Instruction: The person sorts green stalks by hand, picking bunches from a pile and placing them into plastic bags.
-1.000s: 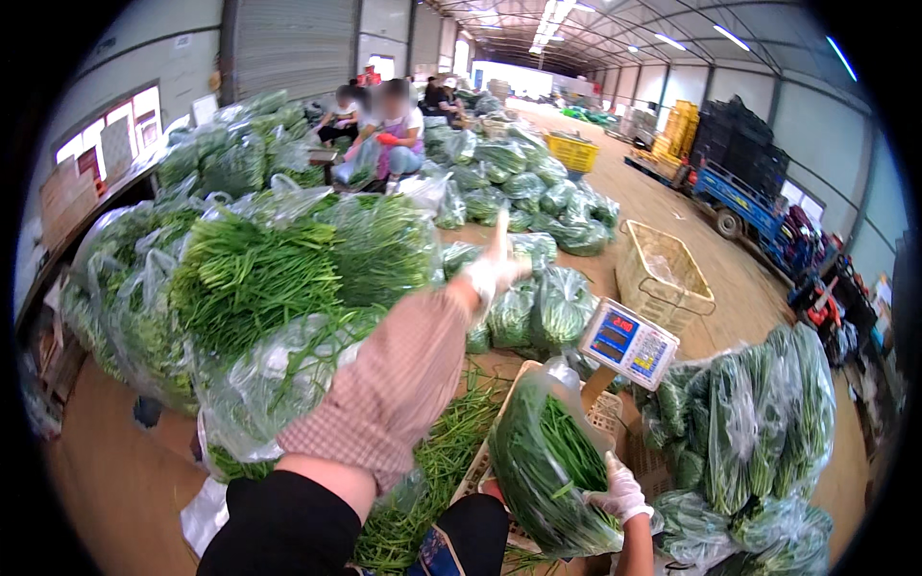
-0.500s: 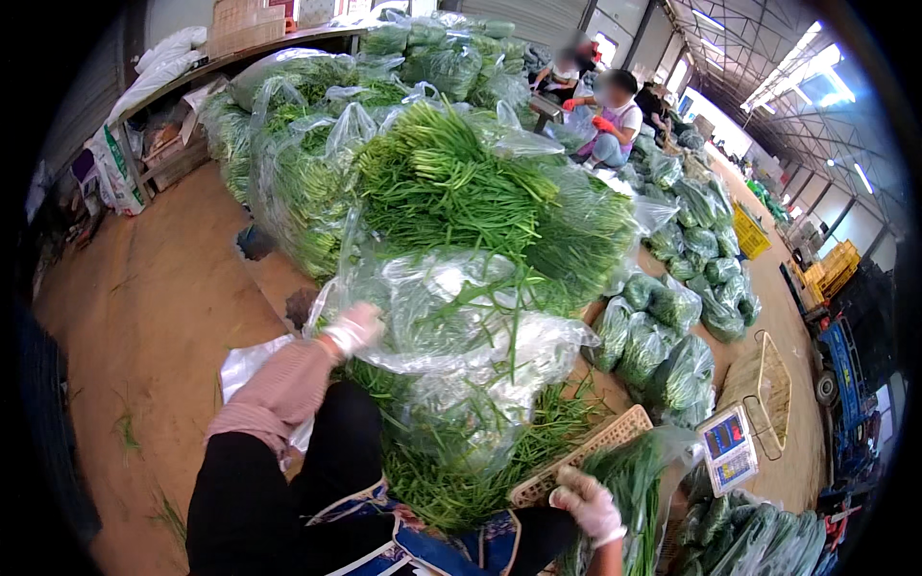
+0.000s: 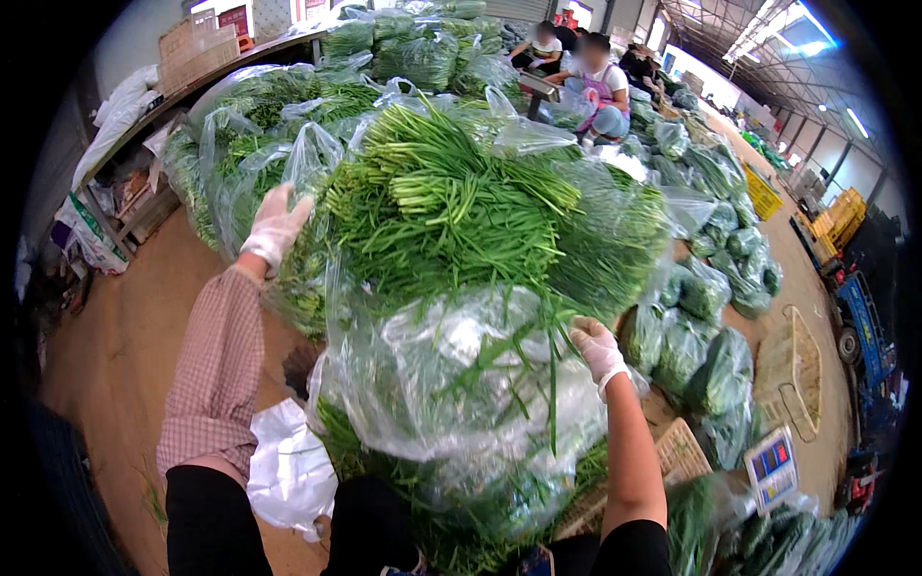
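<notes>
In a thin clear glove, my left hand reaches forward with its fingers apart, beside a clear plastic bag stuffed with green stalks. A large heap of long, thin green leaf vegetables, like garlic chives, lies in front of me on the bagged greens. My right hand, also gloved, is closed at the near right edge of the heap, next to some drooping leaves. What its fingers hold, if anything, is hidden. Below the heap a crumpled clear plastic sheet spreads over more loose greens near my knees.
Filled bags of greens stand to the right, near a cream basket and a tan crate. A white plastic bag lies by my left leg. A shelf-table stands far left. Co-workers sit at the back.
My left hand has moved forward and left, up to the bagged stalks. My right hand has gone from the tan crate forward to the heap's edge. The view has shifted.
</notes>
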Available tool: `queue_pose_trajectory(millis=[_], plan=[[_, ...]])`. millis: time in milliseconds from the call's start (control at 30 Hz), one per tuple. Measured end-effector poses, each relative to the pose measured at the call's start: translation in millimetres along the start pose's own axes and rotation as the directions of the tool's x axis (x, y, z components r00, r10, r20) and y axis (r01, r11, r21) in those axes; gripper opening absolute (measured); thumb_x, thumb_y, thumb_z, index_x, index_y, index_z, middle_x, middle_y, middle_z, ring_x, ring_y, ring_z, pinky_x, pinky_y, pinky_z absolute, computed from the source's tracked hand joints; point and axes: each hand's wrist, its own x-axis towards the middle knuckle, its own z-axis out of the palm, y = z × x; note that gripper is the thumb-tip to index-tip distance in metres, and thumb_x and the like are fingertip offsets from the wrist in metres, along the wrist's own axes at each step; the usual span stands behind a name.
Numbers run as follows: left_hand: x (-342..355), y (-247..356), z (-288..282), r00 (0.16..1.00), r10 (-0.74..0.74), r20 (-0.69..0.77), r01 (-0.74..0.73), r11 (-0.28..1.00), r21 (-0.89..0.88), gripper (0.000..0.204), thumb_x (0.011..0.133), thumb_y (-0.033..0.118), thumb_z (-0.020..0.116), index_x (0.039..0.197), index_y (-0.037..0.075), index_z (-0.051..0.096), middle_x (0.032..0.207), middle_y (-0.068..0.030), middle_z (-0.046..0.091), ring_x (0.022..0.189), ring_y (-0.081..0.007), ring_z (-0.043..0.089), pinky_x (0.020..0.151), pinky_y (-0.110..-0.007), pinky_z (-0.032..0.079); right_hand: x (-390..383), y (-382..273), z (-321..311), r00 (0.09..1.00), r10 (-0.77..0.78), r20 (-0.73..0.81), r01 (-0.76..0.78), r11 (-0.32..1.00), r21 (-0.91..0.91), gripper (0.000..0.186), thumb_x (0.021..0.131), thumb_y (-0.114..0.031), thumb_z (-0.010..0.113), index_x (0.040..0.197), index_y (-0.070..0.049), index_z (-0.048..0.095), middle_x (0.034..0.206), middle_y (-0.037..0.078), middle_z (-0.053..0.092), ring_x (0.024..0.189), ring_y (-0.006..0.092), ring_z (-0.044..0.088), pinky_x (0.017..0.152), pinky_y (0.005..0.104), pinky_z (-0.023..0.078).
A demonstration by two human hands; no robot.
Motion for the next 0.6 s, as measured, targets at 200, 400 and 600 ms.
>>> queue_pose_trajectory(millis=[200, 400, 600], plan=[[126.1, 116.0, 67.5, 0.959, 0.243, -0.149, -0.246, 0.969, -0.001, 0.061, 0.090, 0.047, 0.043, 0.123, -0.004, 0.048, 0.132, -0.0232, 0.044, 0.126, -0.0340, 0.039, 0.107, -0.038, 0.028, 128.1, 30.2, 63.5, 0.899, -0.349, -0.265, 0.266, 0.915, -0.303, 0.049, 0.083, -0.025, 0.062, 0.123, -0.001, 0.049, 0.114, 0.020, 0.056, 0.107, 0.0331, 0.053, 0.096, 0.0379, 0.040], [229.0, 190.5, 165.7, 0.903, 0.416, 0.109, -0.429, 0.892, 0.144, 0.064, 0.091, 0.052, 0.037, 0.128, 0.001, 0.045, 0.133, -0.0188, 0.045, 0.126, -0.0322, 0.038, 0.106, -0.041, 0.029, 127.7, 46.1, 147.3, 0.951, -0.264, -0.159, 0.003, 0.523, -0.852, 0.064, 0.088, -0.038, 0.049, 0.137, 0.000, 0.034, 0.141, 0.017, 0.037, 0.132, 0.0308, 0.032, 0.109, 0.0441, 0.022], [279.1, 239.1, 263.9, 0.864, 0.389, 0.319, -0.458, 0.870, 0.180, 0.055, 0.093, 0.048, 0.030, 0.126, 0.007, 0.049, 0.132, -0.0134, 0.048, 0.129, -0.0294, 0.037, 0.107, -0.043, 0.025, 133.9, 28.4, 141.0, 0.978, -0.155, -0.136, -0.015, 0.606, -0.796, 0.065, 0.086, -0.034, 0.051, 0.137, 0.001, 0.033, 0.141, 0.016, 0.037, 0.130, 0.0313, 0.034, 0.108, 0.0464, 0.024]])
